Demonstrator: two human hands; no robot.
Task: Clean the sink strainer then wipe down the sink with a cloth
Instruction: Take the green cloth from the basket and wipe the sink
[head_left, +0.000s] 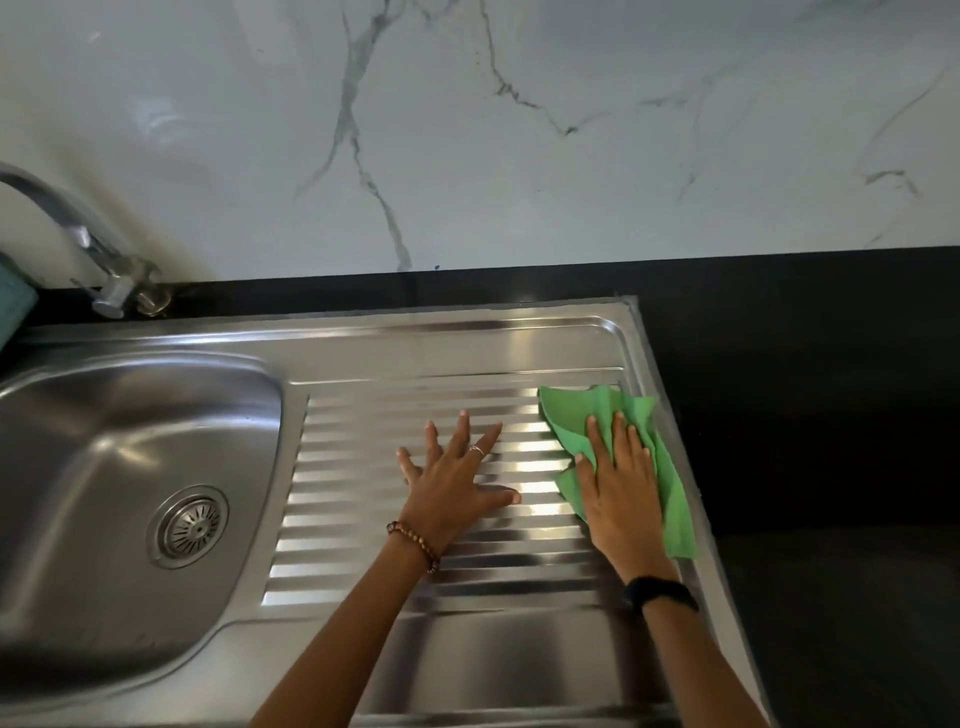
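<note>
- Right hand lies flat on the green cloth, fingers straight and close together, pressing it onto the ribbed drainboard at its right edge.
- Left hand rests bare on the ribs just beside it, fingers spread, holding nothing.
- Key relation: ribs run left-right, and the unwiped steel lies left of the cloth, towards the basin. Likely next stroke is leftward along the grooves, so the left hand sits in the path.
- Sink strainer is seated in the drain, well apart from both hands; left hand is nearer.
</note>
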